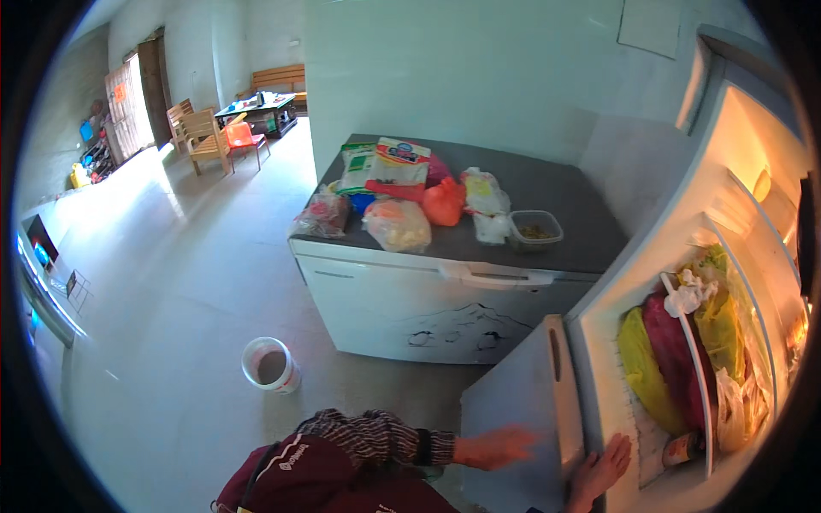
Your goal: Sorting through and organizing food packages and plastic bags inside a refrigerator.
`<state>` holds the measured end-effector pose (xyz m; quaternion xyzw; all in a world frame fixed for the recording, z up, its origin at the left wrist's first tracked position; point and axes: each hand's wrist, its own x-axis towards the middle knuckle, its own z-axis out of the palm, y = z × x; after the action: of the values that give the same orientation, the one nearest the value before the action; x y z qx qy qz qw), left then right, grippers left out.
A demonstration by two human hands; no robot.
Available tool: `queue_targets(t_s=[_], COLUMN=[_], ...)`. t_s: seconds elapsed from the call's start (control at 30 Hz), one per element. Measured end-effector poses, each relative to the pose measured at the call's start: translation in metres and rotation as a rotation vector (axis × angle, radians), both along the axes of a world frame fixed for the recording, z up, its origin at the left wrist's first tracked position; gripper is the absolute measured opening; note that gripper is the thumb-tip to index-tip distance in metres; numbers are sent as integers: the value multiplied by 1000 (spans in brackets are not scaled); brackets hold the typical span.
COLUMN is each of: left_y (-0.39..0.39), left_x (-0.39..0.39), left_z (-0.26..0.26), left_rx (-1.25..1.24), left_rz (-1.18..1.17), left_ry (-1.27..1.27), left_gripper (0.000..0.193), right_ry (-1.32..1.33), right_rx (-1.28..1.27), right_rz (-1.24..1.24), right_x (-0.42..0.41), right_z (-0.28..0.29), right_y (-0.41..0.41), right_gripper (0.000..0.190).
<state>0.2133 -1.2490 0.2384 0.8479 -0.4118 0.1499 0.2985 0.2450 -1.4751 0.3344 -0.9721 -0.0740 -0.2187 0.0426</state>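
Note:
Beside the open refrigerator (590, 359), my right hand (601, 471) rests with spread fingers on the edge of its body, holding nothing. My left hand (497, 447), blurred, reaches out in front of the lower refrigerator door (513, 410) with nothing visible in it. Inside, a yellow-green plastic bag (648, 372), a dark red bag (673, 353) and a jar (681, 449) lie behind a white shelf edge. A chest freezer (410, 308) bears several plastic bags, among them a red bag (444, 202), and an open plastic container (535, 232) with bits of food.
A white bucket (270, 365) stands on the tiled floor left of the freezer. Farther off are wooden chairs (205, 138), a red chair (244, 138), a low table (263, 109) and an open door (128, 109). A wall rises behind the freezer.

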Motion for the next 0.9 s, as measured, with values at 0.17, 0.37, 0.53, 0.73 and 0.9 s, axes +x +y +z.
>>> queue_targets(t_s=[0.17,0.37,0.53,0.73,0.9], left_y=[118,225,270,289,296], left_x=[-77,-218,-285,-291,-261], left_z=[-45,-143,-83,-102,-92], left_rx=[-60,79,68,2,-135], left_rz=[162,446,504,586,601], left_ry=[740,680,1030,1044,1017], left_gripper=[33,18,21,23,23], right_ry=[-117,-119,-55,266,-213], right_rx=[-74,-237,-248,-140,-169], right_rz=[-181,-324,-510,-388,-314], right_x=[-6,10,3,-2,8], right_z=[-11,-37,-51,-66,-101], right_y=[22,18,34,94,129], right_gripper=[62,58,56,54,52])
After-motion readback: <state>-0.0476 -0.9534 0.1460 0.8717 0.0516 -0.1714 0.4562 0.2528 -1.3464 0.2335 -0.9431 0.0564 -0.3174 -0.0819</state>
